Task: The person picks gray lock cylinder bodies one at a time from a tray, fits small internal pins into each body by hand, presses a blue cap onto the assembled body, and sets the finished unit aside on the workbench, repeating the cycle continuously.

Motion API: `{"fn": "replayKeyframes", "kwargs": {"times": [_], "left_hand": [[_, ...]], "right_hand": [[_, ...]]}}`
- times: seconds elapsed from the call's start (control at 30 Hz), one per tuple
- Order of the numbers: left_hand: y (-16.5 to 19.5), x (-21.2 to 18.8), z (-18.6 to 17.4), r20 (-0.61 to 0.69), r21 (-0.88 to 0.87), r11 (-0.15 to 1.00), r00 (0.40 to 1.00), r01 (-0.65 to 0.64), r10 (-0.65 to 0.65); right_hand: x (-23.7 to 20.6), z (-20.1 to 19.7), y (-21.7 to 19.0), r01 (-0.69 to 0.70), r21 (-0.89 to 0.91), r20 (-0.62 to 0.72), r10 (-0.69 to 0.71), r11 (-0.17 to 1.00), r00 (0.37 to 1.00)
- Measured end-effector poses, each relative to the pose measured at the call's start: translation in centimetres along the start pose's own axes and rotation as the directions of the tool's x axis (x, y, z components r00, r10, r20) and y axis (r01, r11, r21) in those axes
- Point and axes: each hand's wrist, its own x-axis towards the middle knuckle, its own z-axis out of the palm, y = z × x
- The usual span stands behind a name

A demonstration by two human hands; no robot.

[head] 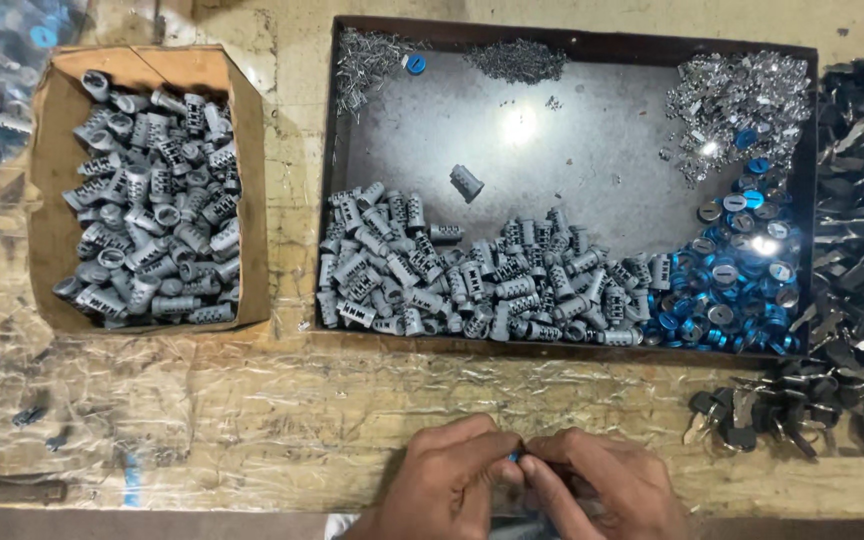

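Note:
My left hand (447, 480) and my right hand (602, 485) meet at the table's near edge, fingertips pinched together on a small part with a blue end (514, 457); most of it is hidden by the fingers. Beyond them lies a dark metal tray (552, 150) with a heap of grey lock cylinders (472, 280), a pile of blue-rimmed caps (737, 290), shiny metal plates (737, 100) and small pins (517, 60). One grey cylinder (466, 182) lies alone mid-tray.
A cardboard box (47, 200) at the left holds several grey cylinders. Black-headed keys (862, 250) are heaped at the right edge and spill toward the front. A plastic bag (2, 70) sits at the top left. The wooden tabletop (252, 420) is covered in crinkled tape.

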Motion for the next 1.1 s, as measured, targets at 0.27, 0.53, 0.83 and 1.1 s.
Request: {"fn": "replayKeyframes", "kwargs": {"times": [0.27,0.53,0.83,1.1], "left_hand": [[-0.4,1.6,1.8,-0.168,-0.098,0.994,0.985,-0.042,0.025],[-1.1,2.5,1.5,-0.388,-0.193,0.964,0.889,0.18,-0.244],[-1.3,3.2,1.5,-0.415,-0.185,0.954,0.862,0.236,-0.293],[-0.2,4.0,1.1,-0.07,-0.419,0.774,0.833,0.475,-0.549]], "right_hand": [[6.0,-4.1,-3.1,-0.002,-0.165,0.446,0.076,0.986,0.892],[18.9,-11.4,-5.1,0.026,0.194,-0.418,0.058,0.981,0.907],[17.1,-9.3,1.5,-0.145,-0.681,-0.257,-0.048,0.718,0.965],[16.0,-8.9,-0.7,-0.115,-0.565,-0.116,0.059,0.817,0.991]]}}
